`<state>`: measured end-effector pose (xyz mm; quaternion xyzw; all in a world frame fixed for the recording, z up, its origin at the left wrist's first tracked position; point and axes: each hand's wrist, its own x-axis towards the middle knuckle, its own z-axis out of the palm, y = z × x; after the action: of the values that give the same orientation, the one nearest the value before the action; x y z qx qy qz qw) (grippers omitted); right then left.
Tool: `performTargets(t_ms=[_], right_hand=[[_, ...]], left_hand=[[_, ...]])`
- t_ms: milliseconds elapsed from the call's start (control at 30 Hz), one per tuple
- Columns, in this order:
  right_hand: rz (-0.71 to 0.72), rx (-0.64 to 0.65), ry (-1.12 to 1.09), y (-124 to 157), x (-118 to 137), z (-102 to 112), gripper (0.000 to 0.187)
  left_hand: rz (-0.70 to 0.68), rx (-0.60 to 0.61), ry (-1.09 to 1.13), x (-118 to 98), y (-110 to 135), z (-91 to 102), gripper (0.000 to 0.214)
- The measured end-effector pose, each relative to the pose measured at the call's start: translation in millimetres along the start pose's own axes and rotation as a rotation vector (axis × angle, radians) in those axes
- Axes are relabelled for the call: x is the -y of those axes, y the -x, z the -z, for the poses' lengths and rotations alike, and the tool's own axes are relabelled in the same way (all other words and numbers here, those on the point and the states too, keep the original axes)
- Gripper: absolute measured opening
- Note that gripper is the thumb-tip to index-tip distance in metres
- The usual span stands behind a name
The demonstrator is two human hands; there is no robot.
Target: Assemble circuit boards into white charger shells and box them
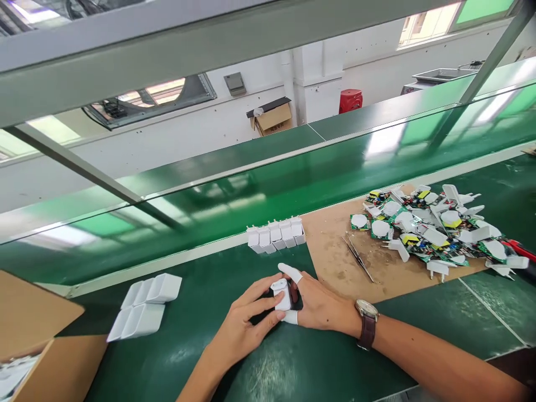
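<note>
Between both hands, just above the green table, is a small white plastic charger housing (282,296). My left hand (249,315) grips it from the left with bent fingers and thumb. From the right, my right hand (312,301) holds the same housing, with white finger cots on its thumb and a finger and a watch (367,324) on the wrist. Part of the housing is hidden by the fingers. Beyond the hands stands a row of several white chargers (276,235) with their prongs upward. White empty housings (144,307) sit in two rows to the left.
On brown cardboard (335,268) at the right lie metal tweezers (358,257) and a heap of green circuit boards (435,229) with white plug parts. An open cardboard box (71,368) with white parts stands at the lower left. A grey metal beam (209,44) crosses overhead.
</note>
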<state>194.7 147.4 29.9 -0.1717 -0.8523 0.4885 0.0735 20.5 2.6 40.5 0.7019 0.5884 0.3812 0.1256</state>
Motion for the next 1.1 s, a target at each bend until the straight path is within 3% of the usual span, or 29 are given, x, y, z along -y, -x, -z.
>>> performTargets(t_ms=[100, 233, 300, 400, 500, 567, 700, 800, 900, 1000, 1100], right_hand=[[0.02, -0.003, -0.051, -1, -4, -3, 0.097], [0.049, -0.038, -0.076, 0, -10, -9, 0.099], [0.069, -0.057, -0.077, 1, -12, -10, 0.1], [0.084, -0.064, -0.059, 3, -13, -11, 0.098], [0.074, -0.046, -0.02, 3, -13, -9, 0.094], [0.064, -0.036, -0.017, 3, -12, -8, 0.093], [0.071, -0.051, -0.01, 4, -11, -7, 0.089], [0.076, -0.056, 0.022, 6, -11, -8, 0.083], [0.08, -0.052, 0.062, 7, -11, -7, 0.074], [0.08, -0.054, 0.079, 8, -9, -6, 0.068], [0.083, -0.069, 0.079, 9, -8, -4, 0.059]], left_hand=[[-0.017, 0.015, -0.017, -1, 4, -3.3, 0.044], [-0.066, -0.063, -0.044, -2, 5, -8.7, 0.043], [-0.037, -0.112, -0.073, 3, 4, -2.2, 0.035], [0.15, -0.244, -0.155, 26, 1, 22.9, 0.024], [0.398, -0.399, -0.149, 62, -9, 52.2, 0.038], [0.511, -0.431, -0.076, 84, -18, 64.3, 0.047], [0.565, -0.344, 0.054, 107, -37, 68.8, 0.053], [0.496, -0.307, 0.062, 104, -53, 69.0, 0.057], [0.431, -0.269, -0.062, 94, -71, 71.8, 0.088], [0.411, -0.037, -0.222, 85, -91, 72.4, 0.103], [0.433, 0.137, -0.338, 80, -104, 70.3, 0.081]])
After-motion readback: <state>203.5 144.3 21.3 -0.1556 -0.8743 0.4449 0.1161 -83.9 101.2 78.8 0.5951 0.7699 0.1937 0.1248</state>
